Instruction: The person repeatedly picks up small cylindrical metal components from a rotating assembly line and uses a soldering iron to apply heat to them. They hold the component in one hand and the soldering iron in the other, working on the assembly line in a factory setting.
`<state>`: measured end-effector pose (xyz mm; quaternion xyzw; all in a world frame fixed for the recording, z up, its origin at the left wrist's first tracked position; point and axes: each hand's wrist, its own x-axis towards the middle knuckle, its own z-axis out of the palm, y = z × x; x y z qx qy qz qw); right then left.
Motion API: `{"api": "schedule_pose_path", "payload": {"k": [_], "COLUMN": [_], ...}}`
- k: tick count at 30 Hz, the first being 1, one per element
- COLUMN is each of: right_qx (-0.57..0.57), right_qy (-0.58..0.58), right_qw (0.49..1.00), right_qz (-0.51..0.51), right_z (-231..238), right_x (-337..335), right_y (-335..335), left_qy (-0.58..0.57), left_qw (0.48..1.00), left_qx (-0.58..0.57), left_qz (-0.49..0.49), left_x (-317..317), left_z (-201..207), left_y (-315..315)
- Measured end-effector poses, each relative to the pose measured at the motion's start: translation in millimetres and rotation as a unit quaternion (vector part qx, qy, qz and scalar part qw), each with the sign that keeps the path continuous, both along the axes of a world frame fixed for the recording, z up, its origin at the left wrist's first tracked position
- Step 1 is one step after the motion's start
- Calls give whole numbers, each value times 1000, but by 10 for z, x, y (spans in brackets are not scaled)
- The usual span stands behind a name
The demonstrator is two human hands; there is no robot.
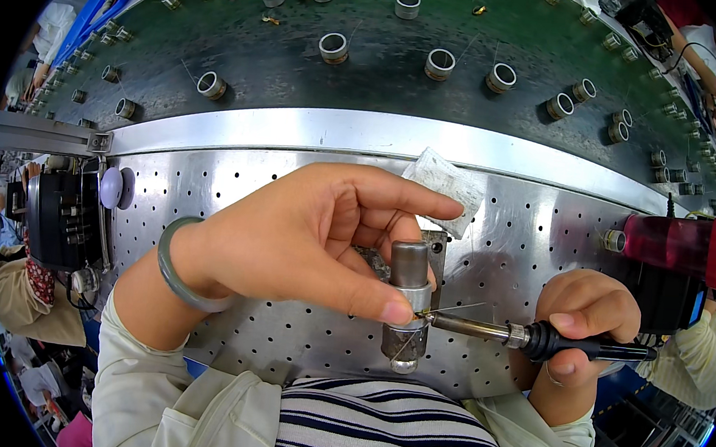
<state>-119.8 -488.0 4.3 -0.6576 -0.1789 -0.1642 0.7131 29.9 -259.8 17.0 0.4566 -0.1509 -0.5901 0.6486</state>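
Observation:
My left hand (306,236) pinches a short metal ring (417,296) between the thumb and a finger behind it, with the index finger stretched out above. This ring sits around a metal cylinder (410,265) standing out over the perforated plate. From the lower right, my right hand (586,307) grips the black handle of a soldering iron (541,340). The iron's tip meets the ring's side beside my left thumb; whether it touches or sits just off cannot be made out. A thin wire (463,307) sticks out to the right there.
A perforated metal plate (161,236) forms the work surface, with a folded white cloth (447,180) on it. Beyond a metal rail (315,128), a green belt (269,67) carries several metal rings. At right stands a red cylindrical container (675,245); a black device (64,219) is at left.

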Motion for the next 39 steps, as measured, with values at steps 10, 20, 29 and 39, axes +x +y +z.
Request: {"api": "schedule_pose_path", "payload": {"k": [10, 20, 29, 39], "right_qx": [75, 37, 113, 104], "right_qy": [31, 8, 29, 37], "right_qw": [997, 999, 992, 977], "right_qz": [-9, 4, -51, -180], "right_z": [-14, -34, -31, 45], "right_x": [-34, 14, -42, -51], "right_y": [34, 42, 40, 187], "left_qy": [31, 40, 64, -53], "left_qw": [999, 999, 997, 997], "left_qx": [26, 18, -39, -60], "left_qz": [10, 15, -16, 14], "left_x": [-53, -59, 19, 323], "left_z": [109, 95, -26, -12], "left_y": [-12, -1, -18, 122]}}
